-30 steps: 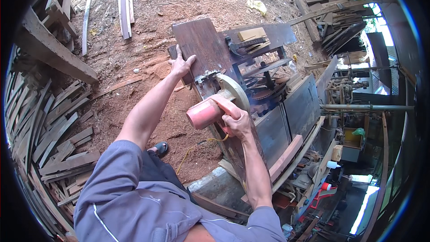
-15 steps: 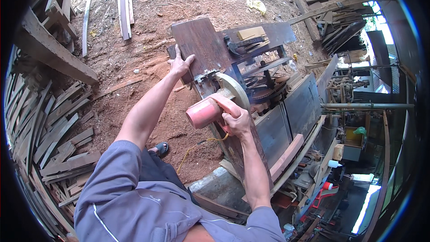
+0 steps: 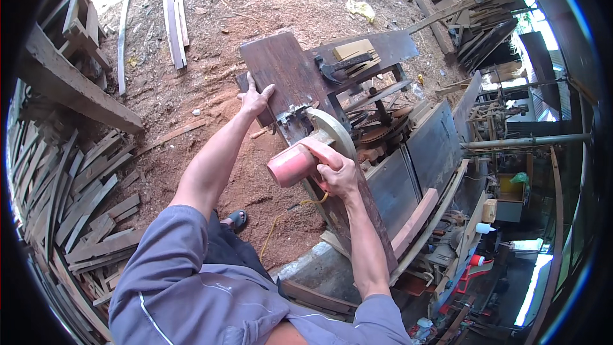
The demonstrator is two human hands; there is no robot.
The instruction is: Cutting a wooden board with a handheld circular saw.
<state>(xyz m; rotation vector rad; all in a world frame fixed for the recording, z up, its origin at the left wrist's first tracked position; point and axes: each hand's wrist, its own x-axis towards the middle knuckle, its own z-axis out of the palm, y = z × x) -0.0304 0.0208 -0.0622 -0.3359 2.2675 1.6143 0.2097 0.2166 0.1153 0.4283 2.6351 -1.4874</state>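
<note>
A red circular saw (image 3: 292, 164) with a pale blade guard (image 3: 333, 129) rests on a long dark wooden plank (image 3: 279, 67). My right hand (image 3: 338, 177) is wrapped round the saw's rear handle, and a yellow cord (image 3: 314, 201) hangs below it. On the plank's left edge lies my left hand (image 3: 256, 97), thumb spread apart from the fingers and some fingertips over the edge. It steadies no tool. The saw's blade is hidden under its guard and the plank. Beyond the plank, a hammer (image 3: 332, 71) lies beside pale wood blocks (image 3: 354, 51) on the metal bench.
The metal-topped machine bench (image 3: 432, 142) has an opening showing a rusty toothed wheel (image 3: 387, 126). A reddish timber strip (image 3: 415, 222) lies along its near side. Stacked offcuts (image 3: 96, 217) fill the left, beside a thick beam (image 3: 80, 86). Sawdust (image 3: 255, 182) covers the ground.
The view has shifted slightly. Both hands keep their places on the saw and plank, and the saw shows no clear movement along the wood.
</note>
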